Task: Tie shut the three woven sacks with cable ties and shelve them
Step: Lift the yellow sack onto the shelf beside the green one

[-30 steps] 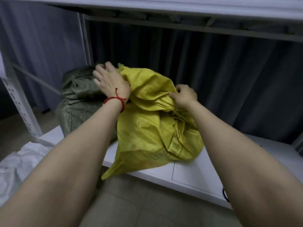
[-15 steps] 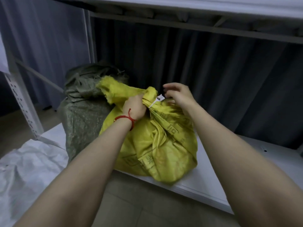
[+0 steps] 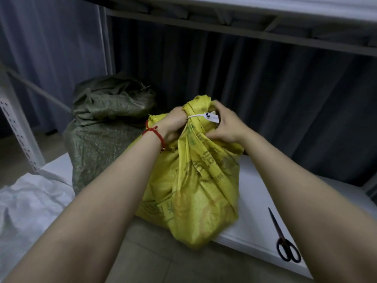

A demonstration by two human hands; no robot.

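A yellow woven sack [image 3: 195, 188] stands upright on the white shelf [image 3: 253, 203], its bottom hanging a little over the front edge. A white cable tie [image 3: 201, 116] with a small tag cinches its gathered neck. My left hand [image 3: 173, 124] grips the neck just below the tie from the left. On the right side, my right hand [image 3: 228, 124] clutches the bunched fabric at the neck. A dull green woven sack [image 3: 106, 127] stands on the shelf directly left of the yellow one. A white woven sack [image 3: 30, 201] lies on the floor at the lower left.
Black-handled scissors [image 3: 283, 240] lie on the shelf near its front edge at the right. A white perforated upright [image 3: 18, 127] stands at the left. An upper shelf [image 3: 265, 11] runs overhead. Dark curtains hang behind. Tiled floor lies below the shelf edge.
The yellow sack has been turned upright and shifted right along the shelf. Both hands have closed in on its tied neck, and the view has dropped, bringing the scissors into sight.
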